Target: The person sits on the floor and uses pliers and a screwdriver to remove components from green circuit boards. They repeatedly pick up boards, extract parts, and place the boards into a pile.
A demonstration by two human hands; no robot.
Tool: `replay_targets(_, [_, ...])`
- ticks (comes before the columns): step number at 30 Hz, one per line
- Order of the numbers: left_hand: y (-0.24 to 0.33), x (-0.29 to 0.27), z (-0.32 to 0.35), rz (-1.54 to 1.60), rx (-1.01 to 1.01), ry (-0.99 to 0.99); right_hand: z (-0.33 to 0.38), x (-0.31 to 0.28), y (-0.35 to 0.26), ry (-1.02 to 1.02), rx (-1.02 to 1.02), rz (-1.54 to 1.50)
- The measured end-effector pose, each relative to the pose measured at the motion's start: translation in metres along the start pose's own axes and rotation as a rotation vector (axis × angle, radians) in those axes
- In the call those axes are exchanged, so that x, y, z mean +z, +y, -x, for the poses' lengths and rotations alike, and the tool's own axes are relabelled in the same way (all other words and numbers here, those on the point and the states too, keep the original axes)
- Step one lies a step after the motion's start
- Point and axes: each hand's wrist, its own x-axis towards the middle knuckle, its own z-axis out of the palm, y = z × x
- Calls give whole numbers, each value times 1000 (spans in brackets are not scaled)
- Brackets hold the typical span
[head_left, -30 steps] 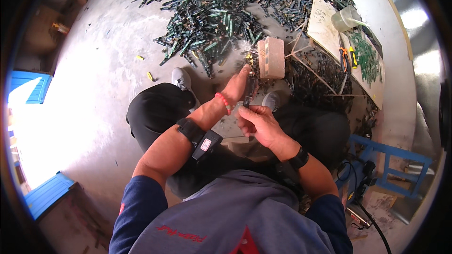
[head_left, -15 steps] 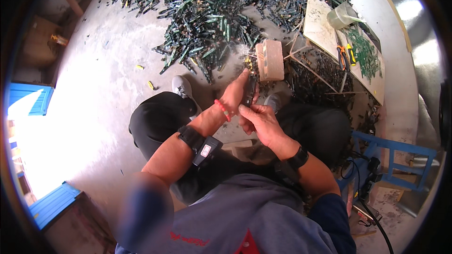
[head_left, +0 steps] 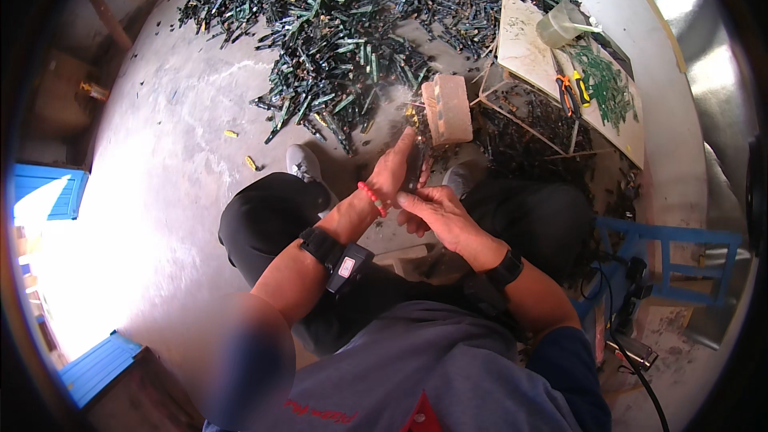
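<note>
My left hand [head_left: 392,168], with a red beaded bracelet at its wrist, is closed around a dark, narrow piece [head_left: 414,170] whose exact kind I cannot make out. The piece points away from me toward a tan brick [head_left: 450,110]. My right hand [head_left: 440,214] is closed at the near end of the same piece, its thumb pressed along it and its other fingers curled below. Small yellowish and dark scraps [head_left: 411,117] lie beside the brick, just past my left fingertips. The undersides of both hands are hidden.
A large heap of dark and green strips [head_left: 320,72] spreads ahead. At the right, a pale board [head_left: 520,40] bears a translucent scoop [head_left: 556,26], orange-handled pliers [head_left: 567,96], a yellow-and-black tool [head_left: 581,90] and green strips [head_left: 604,84]. Blue frame parts [head_left: 672,232] and a cable [head_left: 612,312] are near my right side.
The whole view has shifted slightly to the left. Both hands stay at the dark piece, and its near end sits slightly lower.
</note>
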Motion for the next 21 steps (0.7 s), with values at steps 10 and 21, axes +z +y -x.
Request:
replay_targets(10, [6,5,3,69,-7,-12,-2,6,9,170,98,-181])
replay_targets(21, [16,8,10,144,-66,65,-6,10,10,118,34,-243])
